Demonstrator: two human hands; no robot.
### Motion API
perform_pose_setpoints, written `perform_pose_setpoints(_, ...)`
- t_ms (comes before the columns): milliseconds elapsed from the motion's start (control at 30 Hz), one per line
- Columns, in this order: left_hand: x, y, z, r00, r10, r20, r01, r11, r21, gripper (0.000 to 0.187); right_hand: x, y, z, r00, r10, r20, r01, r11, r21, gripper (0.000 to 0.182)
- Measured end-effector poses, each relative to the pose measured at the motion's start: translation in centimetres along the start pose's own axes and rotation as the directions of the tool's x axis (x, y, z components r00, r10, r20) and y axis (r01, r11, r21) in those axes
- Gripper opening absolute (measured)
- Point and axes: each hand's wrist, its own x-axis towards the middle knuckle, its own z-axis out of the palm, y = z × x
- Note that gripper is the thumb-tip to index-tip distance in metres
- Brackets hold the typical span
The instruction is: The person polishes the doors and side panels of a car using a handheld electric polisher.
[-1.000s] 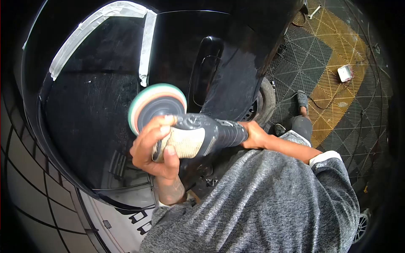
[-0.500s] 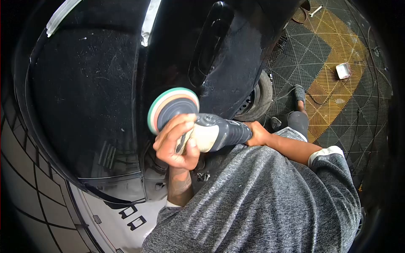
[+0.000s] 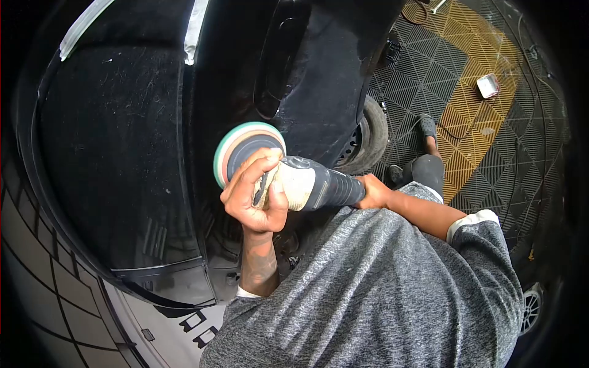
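A car polisher [image 3: 299, 184] with a dark body and a pale, worn covering near its head is in both my hands. My left hand [image 3: 254, 196] wraps round the front of the tool, just behind the pad. At the rear, my right hand [image 3: 373, 192] grips the black ribbed handle. The round polishing pad [image 3: 228, 145], green at its outer edge and pale orange inside, lies against the glossy black car panel [image 3: 236, 80]. It sits below a long recess [image 3: 281, 58] in that panel. Part of the pad is hidden behind my left fingers and the tool head.
White masking tape [image 3: 195, 37] runs along a panel seam. A scratched dark window [image 3: 116, 159] is at left. A car wheel [image 3: 367, 138] stands beyond the tool. On the grey and yellow grid floor [image 3: 423, 67] are a small white container [image 3: 488, 86] and cables.
The view has shifted, so the car and floor appear further left. Against the panel, the pad has moved slightly right, closer under the recess. Both hands keep their grip on the polisher.
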Motion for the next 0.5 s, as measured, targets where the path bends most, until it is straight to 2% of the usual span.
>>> perform_pose_setpoints(100, -1.6, -0.1, 1.0, 0.999, -0.004, -0.038, 0.005, 1.0, 0.017, 0.034, 0.0, 0.7, -1.2, 1.0, 0.006, 0.015, -0.006, 1.0, -0.014, 0.045)
perform_pose_setpoints(167, -2.9, -0.5, 1.8, 0.997, -0.004, -0.081, 0.005, 1.0, 0.016, 0.034, 0.0, 1.1, -2.7, 0.998, 0.037, 0.058, -0.03, 0.994, -0.106, 0.044)
perform_pose_setpoints(300, -2.2, -1.0, 3.9, 0.996, 0.038, -0.078, -0.039, 0.999, -0.009, 0.034, 0.1, 2.8, -3.9, 0.999, 0.027, 0.027, -0.025, 0.996, -0.081, 0.053)
perform_pose_setpoints(400, -1.6, -1.0, 4.2, 0.998, 0.024, -0.065, -0.025, 1.0, -0.012, 0.035, 0.0, 2.6, -4.1, 0.998, 0.041, 0.041, -0.039, 0.998, -0.043, 0.053)
perform_pose_setpoints(500, -2.3, -0.6, 2.7, 0.996, 0.028, -0.084, -0.028, 1.0, 0.002, 0.034, -0.2, 1.6, -3.3, 0.998, 0.025, 0.058, -0.02, 0.996, -0.082, 0.048)
